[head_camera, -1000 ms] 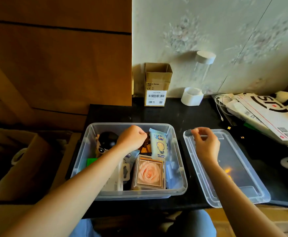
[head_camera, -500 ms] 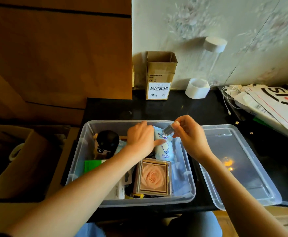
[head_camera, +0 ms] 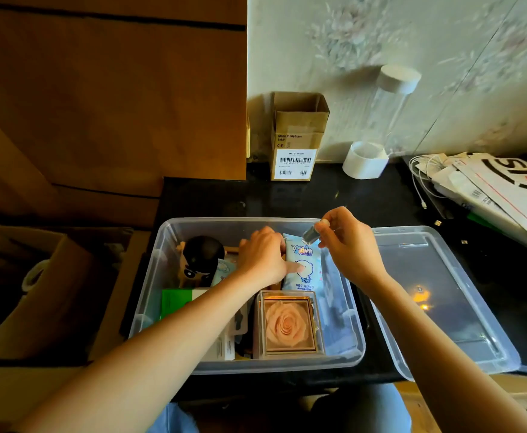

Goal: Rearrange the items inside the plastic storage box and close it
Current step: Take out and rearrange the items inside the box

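Head view: mid-rearranging, left hand (head_camera: 263,256) parts items in storage box (head_camera: 165,245), its fingers curled but hidden from view; right hand (head_camera: 348,245) pinches small vial (head_camera: 310,235), next needing a slot.

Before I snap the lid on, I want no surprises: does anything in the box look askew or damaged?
Nothing looks damaged. The wet wipes pack stands on end inside the storage box, propped by the left hand, so it could foul the lid.
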Available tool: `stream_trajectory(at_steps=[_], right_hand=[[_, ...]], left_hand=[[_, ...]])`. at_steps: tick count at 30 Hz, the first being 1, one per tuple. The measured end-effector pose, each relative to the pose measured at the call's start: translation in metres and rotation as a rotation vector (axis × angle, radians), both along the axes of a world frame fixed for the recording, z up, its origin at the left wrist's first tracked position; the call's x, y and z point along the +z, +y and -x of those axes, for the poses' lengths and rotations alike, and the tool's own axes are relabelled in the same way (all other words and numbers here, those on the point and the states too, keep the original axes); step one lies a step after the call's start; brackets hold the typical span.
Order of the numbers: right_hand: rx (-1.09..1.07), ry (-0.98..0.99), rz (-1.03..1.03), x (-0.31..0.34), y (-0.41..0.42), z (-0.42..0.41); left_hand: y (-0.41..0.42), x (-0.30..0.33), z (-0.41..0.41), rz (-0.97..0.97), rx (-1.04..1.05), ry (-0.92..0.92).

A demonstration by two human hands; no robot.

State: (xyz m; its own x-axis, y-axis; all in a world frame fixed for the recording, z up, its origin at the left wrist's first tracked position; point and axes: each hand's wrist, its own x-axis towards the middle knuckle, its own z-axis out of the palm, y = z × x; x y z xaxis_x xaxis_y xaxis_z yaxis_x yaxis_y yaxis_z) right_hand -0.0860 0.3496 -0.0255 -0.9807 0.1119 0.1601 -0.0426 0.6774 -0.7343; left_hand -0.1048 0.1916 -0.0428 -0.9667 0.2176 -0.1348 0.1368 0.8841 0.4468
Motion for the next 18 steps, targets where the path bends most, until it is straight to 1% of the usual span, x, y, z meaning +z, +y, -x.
stream_trajectory(at_steps=[2,4,6,9,11,14,18], right_hand=[[-0.021,0.008,-0.004,-0.001,-0.002,0.0],[-0.05,0.024,0.023,0.0,-0.003,-0.001],[-0.089,0.036,0.086,0.003,-0.005,-0.002],[-0.117,0.051,0.159,0.006,-0.006,-0.005],[-0.094,0.049,0.16,0.007,-0.006,-0.007],[-0.04,0.037,0.081,0.008,-0.008,-0.01],[-0.022,0.024,0.02,0.004,-0.012,-0.011]], left_hand=[[-0.002,0.003,0.002,-0.134,0.072,-0.083],[-0.007,0.008,0.006,-0.309,0.14,-0.151],[-0.014,0.016,0.009,-0.465,0.203,-0.167],[-0.028,0.031,0.008,-0.575,0.222,-0.148],[-0.042,0.04,0.005,-0.631,0.241,-0.141],[-0.072,0.052,0.001,-0.669,0.236,-0.176],[-0.109,0.062,-0.01,-0.521,0.168,-0.206]])
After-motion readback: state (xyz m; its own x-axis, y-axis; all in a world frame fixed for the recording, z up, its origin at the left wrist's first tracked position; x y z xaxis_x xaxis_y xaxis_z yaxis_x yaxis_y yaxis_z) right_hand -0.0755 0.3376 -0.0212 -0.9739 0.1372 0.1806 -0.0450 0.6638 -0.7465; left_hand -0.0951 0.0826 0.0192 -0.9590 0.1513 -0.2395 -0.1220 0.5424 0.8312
